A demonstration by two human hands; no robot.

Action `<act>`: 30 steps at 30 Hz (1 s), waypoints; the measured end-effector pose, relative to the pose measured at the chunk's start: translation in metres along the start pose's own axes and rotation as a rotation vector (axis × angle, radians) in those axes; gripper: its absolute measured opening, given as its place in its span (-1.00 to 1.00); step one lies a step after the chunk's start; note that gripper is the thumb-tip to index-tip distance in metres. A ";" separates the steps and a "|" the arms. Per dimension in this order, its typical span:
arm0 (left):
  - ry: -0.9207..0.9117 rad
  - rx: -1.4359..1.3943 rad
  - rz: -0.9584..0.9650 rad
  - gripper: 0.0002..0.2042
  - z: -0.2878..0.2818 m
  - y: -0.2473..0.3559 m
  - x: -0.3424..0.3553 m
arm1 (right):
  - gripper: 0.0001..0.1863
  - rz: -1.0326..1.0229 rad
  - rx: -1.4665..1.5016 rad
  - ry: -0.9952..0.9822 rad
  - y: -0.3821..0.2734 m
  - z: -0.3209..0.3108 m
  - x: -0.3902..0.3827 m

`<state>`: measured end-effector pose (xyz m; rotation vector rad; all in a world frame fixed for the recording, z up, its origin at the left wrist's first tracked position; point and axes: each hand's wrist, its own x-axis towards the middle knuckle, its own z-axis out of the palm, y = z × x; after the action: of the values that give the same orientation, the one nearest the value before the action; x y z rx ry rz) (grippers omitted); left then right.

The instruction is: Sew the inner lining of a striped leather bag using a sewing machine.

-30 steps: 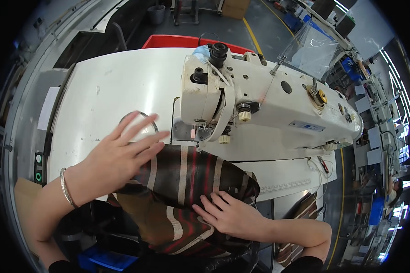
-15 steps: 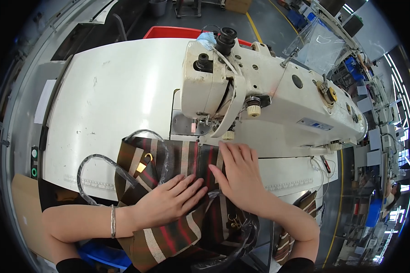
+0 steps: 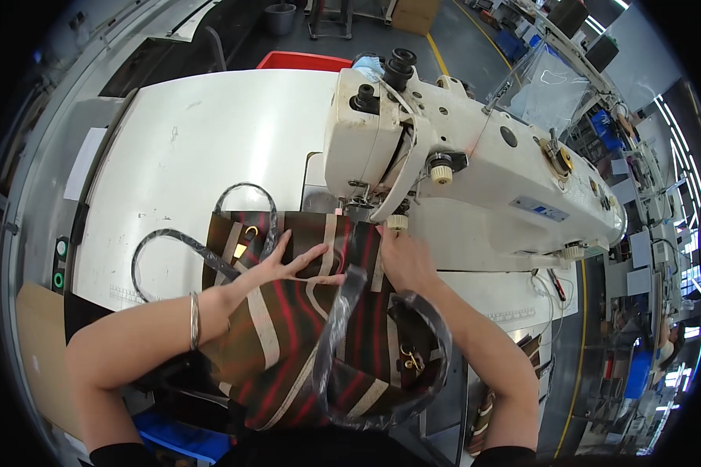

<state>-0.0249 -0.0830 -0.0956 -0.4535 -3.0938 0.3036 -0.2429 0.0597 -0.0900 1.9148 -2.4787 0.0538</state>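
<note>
A brown, red and cream striped bag [image 3: 284, 338] lies across the machine table's front, its top edge under the needle area of a white sewing machine [image 3: 467, 187]. My left hand [image 3: 280, 272] lies on the bag with fingers spread, near a gold clasp [image 3: 240, 251]. My right hand [image 3: 405, 257] grips the bag's top edge just right of the needle area, fingertips partly hidden. Plastic-wrapped handles [image 3: 339, 327] loop over the front of the bag and out to its left.
The white table [image 3: 148, 163] has a red bin [image 3: 304, 61] behind it. At the right are thread strands, a small red-handled tool [image 3: 557, 288] and more striped fabric [image 3: 530, 350]. A blue tray [image 3: 179, 436] sits below. Another person [image 3: 666, 342] is at the far right.
The bag has moved up to the needle area. My left hand came down from above the table and now spreads on it. My right hand moved up to the top edge.
</note>
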 end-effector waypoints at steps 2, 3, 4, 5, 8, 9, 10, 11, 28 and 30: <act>-0.106 -0.087 0.039 -0.42 0.000 -0.015 0.001 | -0.77 0.010 0.007 0.032 0.003 0.006 0.006; -0.141 -0.062 0.030 -0.45 -0.002 -0.020 0.001 | -0.76 0.027 -0.042 0.016 0.002 0.006 0.007; -0.197 -0.076 0.065 -0.45 -0.004 -0.027 0.000 | -0.77 0.009 -0.034 0.061 0.002 0.005 0.009; -0.252 -0.093 0.102 -0.45 -0.007 -0.031 0.001 | -0.78 -0.003 -0.059 0.073 0.000 0.004 0.009; -0.346 -0.292 0.132 -0.47 -0.015 -0.039 0.005 | -0.81 -0.034 -0.131 0.098 -0.010 -0.003 0.008; -0.411 -0.354 0.115 -0.46 -0.016 -0.042 0.007 | -0.82 -0.039 -0.160 0.122 -0.014 -0.005 0.010; -0.439 -0.548 0.026 -0.45 -0.016 -0.045 0.010 | -0.82 -0.068 -0.184 0.173 -0.016 -0.006 0.009; -0.428 -0.658 0.026 -0.44 -0.015 -0.048 0.012 | -0.83 -0.058 -0.180 0.115 -0.017 -0.007 0.011; -0.217 -1.017 -0.062 -0.28 -0.081 -0.068 0.014 | -0.86 -0.237 0.213 0.159 0.032 -0.004 0.016; -0.346 -1.749 -0.387 -0.26 -0.116 -0.079 0.002 | -0.86 -0.177 0.306 0.115 0.020 0.000 0.023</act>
<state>-0.0456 -0.1344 0.0329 0.3416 -2.6174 -2.4896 -0.2684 0.0430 -0.0895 2.1622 -2.3275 0.5550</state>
